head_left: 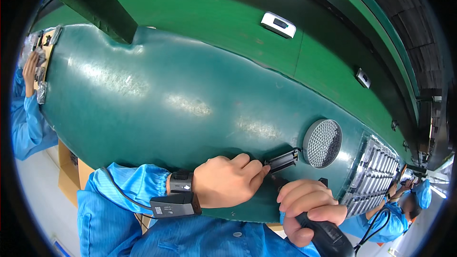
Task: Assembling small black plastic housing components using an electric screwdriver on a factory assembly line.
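Note:
My left hand (226,181) reaches across the near edge of the green mat, its fingers closed on the end of a small black rectangular housing (284,161). My right hand (309,202) is wrapped round a black corded electric screwdriver (328,239). The screwdriver's front end points toward the housing, but its tip is hard to make out, so I cannot tell whether they touch. Just beyond the housing lies a round grey dish (322,143) with a grid of small holes.
A clear tray (373,173) of several silver-grey parts lies at the right. Beyond the mat (190,81) runs a green belt (214,24) carrying silver-and-black devices (278,24). A dark post (97,7) rises at the far left. Blue-sleeved co-workers sit at left (31,119) and right (395,216).

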`<state>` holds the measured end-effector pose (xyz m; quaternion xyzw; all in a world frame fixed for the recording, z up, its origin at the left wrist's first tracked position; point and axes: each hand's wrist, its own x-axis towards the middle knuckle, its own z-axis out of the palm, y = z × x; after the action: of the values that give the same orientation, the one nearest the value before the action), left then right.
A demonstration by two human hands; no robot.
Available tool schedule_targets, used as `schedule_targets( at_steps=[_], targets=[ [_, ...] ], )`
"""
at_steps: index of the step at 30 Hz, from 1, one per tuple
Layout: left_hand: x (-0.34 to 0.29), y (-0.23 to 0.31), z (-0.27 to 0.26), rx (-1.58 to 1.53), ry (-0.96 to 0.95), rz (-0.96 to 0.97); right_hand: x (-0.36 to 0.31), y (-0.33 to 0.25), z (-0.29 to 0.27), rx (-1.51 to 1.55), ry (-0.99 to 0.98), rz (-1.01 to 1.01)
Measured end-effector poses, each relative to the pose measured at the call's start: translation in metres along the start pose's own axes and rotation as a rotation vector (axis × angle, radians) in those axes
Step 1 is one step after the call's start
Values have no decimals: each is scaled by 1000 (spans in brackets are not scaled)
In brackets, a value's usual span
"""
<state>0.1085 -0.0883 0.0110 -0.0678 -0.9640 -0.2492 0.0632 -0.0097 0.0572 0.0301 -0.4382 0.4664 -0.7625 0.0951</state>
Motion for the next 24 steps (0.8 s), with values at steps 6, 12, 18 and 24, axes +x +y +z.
schedule_targets(
  at_steps=[6, 12, 18, 24],
  targets=[
    [-1, -2, -6, 11, -5, -23, 3, 4, 6, -16, -39, -9],
    [-1, -3, -9, 33, -17, -18, 2, 6, 1, 19, -105, 11],
    [-1, -8, -15, 31, -43, -4, -4, 8, -1, 125, -70, 16],
    [5, -12, -21, 24, -77, 40, 2, -3, -11, 237, 147, -54]
  ],
)
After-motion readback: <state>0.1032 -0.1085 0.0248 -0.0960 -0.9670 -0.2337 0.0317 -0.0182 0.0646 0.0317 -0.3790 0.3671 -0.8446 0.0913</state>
